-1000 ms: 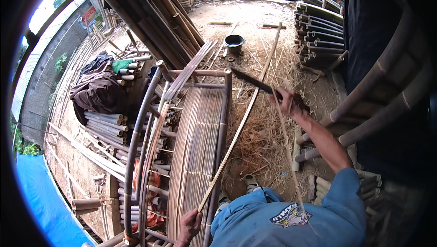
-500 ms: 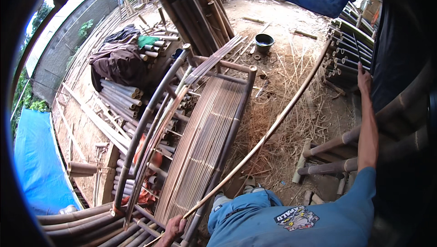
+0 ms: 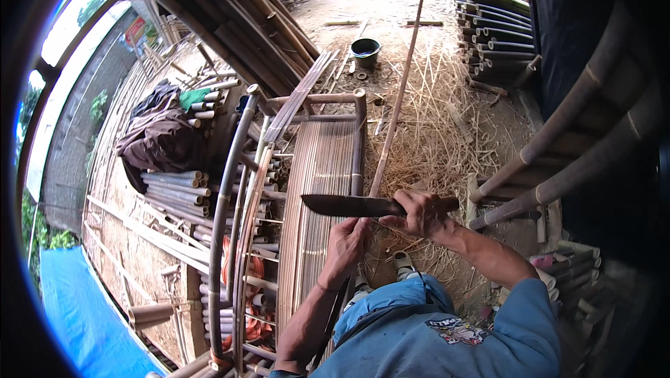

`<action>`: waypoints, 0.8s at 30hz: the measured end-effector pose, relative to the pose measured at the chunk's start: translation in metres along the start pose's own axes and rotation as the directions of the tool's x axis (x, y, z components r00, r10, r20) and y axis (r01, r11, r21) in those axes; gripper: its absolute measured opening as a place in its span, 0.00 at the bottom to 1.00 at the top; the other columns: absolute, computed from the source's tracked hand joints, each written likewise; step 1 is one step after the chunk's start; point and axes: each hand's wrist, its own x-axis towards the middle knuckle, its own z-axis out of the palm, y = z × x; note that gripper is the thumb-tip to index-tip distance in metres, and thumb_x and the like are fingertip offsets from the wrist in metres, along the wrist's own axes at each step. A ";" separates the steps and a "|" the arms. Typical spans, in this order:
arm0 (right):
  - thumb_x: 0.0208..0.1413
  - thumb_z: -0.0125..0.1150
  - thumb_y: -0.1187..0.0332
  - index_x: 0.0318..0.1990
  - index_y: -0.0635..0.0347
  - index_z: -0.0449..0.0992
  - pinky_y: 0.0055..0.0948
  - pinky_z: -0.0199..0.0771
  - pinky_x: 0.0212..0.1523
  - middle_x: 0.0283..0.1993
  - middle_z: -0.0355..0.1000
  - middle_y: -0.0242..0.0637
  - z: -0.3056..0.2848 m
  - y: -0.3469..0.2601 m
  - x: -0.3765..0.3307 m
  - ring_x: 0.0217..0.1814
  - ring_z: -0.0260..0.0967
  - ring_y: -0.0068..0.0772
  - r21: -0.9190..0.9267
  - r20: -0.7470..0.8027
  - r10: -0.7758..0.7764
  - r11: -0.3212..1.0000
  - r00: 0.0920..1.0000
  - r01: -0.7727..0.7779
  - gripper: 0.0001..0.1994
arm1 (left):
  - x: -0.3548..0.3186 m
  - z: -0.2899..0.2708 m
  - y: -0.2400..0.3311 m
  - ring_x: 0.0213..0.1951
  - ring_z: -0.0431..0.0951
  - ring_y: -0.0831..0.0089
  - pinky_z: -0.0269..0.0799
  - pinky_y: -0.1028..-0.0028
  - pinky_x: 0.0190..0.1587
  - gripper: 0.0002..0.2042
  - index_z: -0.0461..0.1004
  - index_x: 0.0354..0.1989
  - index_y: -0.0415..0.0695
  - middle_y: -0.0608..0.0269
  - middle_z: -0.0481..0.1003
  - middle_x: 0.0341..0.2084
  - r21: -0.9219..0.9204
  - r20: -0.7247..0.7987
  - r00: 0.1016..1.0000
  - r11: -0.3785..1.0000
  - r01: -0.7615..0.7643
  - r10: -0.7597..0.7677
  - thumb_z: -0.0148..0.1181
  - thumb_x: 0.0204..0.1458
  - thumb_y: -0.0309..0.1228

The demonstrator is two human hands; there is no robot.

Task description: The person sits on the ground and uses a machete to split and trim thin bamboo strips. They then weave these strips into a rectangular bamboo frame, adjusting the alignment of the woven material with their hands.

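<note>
My right hand (image 3: 422,214) is closed round the handle of a large dark knife (image 3: 340,206), its blade pointing left and lying crosswise in front of me. Just under the blade, my left hand (image 3: 343,247) pinches the near end of a long bamboo strip (image 3: 398,106). The strip runs away from me, past the blade, toward the hanging blue cloth. Blade and hand partly hide where the strip ends, and I cannot tell whether the edge touches it. Left of my hands stands a bamboo bench (image 3: 321,162) with a slatted seat.
Straw-like shavings (image 3: 433,120) cover the ground ahead. A black bucket (image 3: 365,51) stands farther off. Bamboo poles (image 3: 499,36) are stacked at the right, near a bamboo frame (image 3: 558,162). Loose strips (image 3: 303,95) rest on the bench; a brown cloth (image 3: 164,137) drapes a pole pile.
My right hand has come in from the far right with the knife, now across the strip's near end. My left hand has moved up and right; the strip has swung to point straight ahead.
</note>
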 end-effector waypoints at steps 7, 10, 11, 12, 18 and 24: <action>0.57 0.49 0.41 0.30 0.58 0.70 0.39 0.74 0.19 0.15 0.69 0.42 -0.008 -0.030 -0.006 0.19 0.74 0.43 0.069 0.155 0.225 0.969 0.962 -0.238 0.26 | -0.019 -0.015 -0.005 0.16 0.56 0.91 0.49 0.87 0.15 0.18 0.68 0.57 0.40 0.79 0.62 0.18 0.024 0.030 1.000 1.000 -0.010 0.009 0.49 0.62 0.37; 0.58 0.48 0.41 0.31 0.57 0.71 0.38 0.73 0.17 0.14 0.68 0.40 -0.011 -0.006 0.003 0.17 0.73 0.41 0.023 0.005 0.327 0.945 0.945 -0.327 0.25 | -0.028 -0.016 -0.010 0.16 0.56 0.91 0.49 0.87 0.17 0.17 0.70 0.54 0.39 0.80 0.60 0.17 0.059 0.038 0.998 0.997 -0.042 0.040 0.48 0.63 0.37; 0.58 0.48 0.40 0.32 0.57 0.71 0.37 0.73 0.17 0.14 0.68 0.39 -0.015 0.002 0.007 0.16 0.72 0.41 0.035 0.017 0.488 0.872 0.873 -0.488 0.25 | -0.031 -0.016 -0.010 0.16 0.56 0.91 0.49 0.87 0.17 0.17 0.70 0.54 0.39 0.80 0.60 0.17 0.069 0.046 0.997 0.996 -0.058 0.055 0.48 0.63 0.37; 0.57 0.47 0.39 0.32 0.58 0.71 0.36 0.73 0.16 0.16 0.69 0.40 -0.016 0.000 0.010 0.16 0.72 0.41 0.020 -0.004 0.498 0.867 0.867 -0.498 0.27 | -0.033 -0.018 -0.010 0.17 0.56 0.91 0.48 0.87 0.17 0.17 0.70 0.54 0.39 0.80 0.60 0.17 0.085 0.048 0.996 0.994 -0.072 0.068 0.48 0.63 0.37; 0.57 0.41 0.35 0.31 0.57 0.70 0.35 0.67 0.14 0.16 0.68 0.37 -0.020 0.015 0.008 0.16 0.71 0.34 -0.026 0.031 0.535 0.845 0.844 -0.535 0.30 | -0.050 -0.026 0.003 0.23 0.59 0.88 0.54 0.85 0.23 0.17 0.69 0.56 0.36 0.77 0.64 0.22 0.123 0.053 0.996 0.990 0.064 -0.071 0.49 0.62 0.32; 0.53 0.37 0.28 0.29 0.57 0.70 0.39 0.69 0.27 0.20 0.68 0.42 -0.094 0.125 0.027 0.24 0.69 0.42 -0.077 -0.189 0.675 0.714 0.713 -0.696 0.36 | -0.121 -0.066 -0.047 0.19 0.57 0.89 0.51 0.85 0.20 0.15 0.69 0.51 0.34 0.77 0.61 0.19 0.099 0.096 0.982 0.983 0.152 -0.162 0.48 0.63 0.32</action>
